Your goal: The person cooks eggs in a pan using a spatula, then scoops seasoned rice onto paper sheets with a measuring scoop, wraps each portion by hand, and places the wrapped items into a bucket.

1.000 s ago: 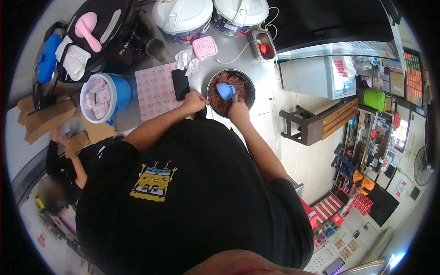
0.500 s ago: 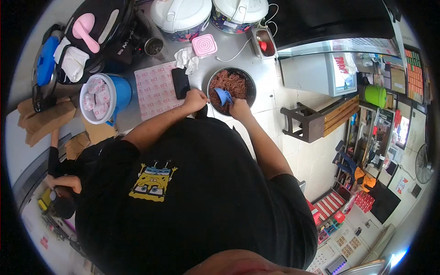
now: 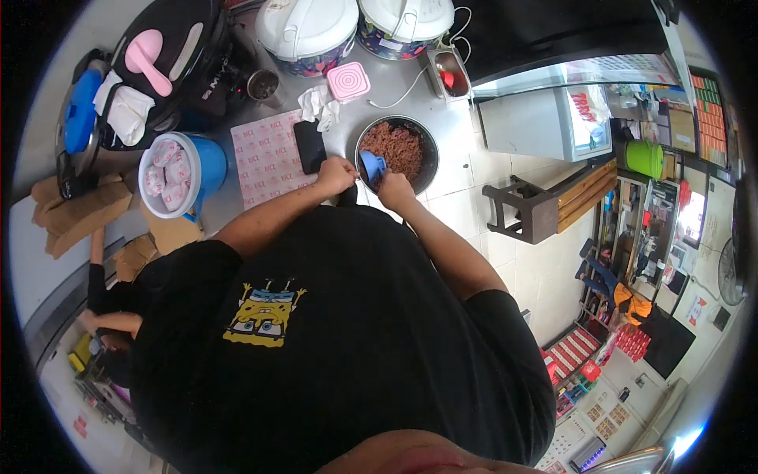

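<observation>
A round metal pot [image 3: 433, 150] of reddish-brown cooked rice [image 3: 395, 146] stands at the counter's edge. My right hand [image 3: 396, 192] is closed around the handle of a blue scoop [image 3: 373, 164], whose bowl is down at the pot's left inner side against the rice. On the near left side, my left hand [image 3: 337, 175] is closed at the pot's rim; its fingertips are partly hidden. Left of that hand, a black phone [image 3: 310, 147] lies on a sheet of pink printed paper [image 3: 264, 154].
A blue bucket [image 3: 207, 167] holds several wrapped packets [image 3: 170, 167]. White-lidded containers [image 3: 306, 28], a pink square box [image 3: 348, 82], crumpled tissue [image 3: 319, 105], a metal cup [image 3: 264, 85] and a steel tray [image 3: 448, 75] stand behind. A co-worker's arm [image 3: 114, 321] shows at left.
My right hand has moved left and slightly nearer with the scoop, from the pot's middle to its left inner side. My left hand has stayed at the rim.
</observation>
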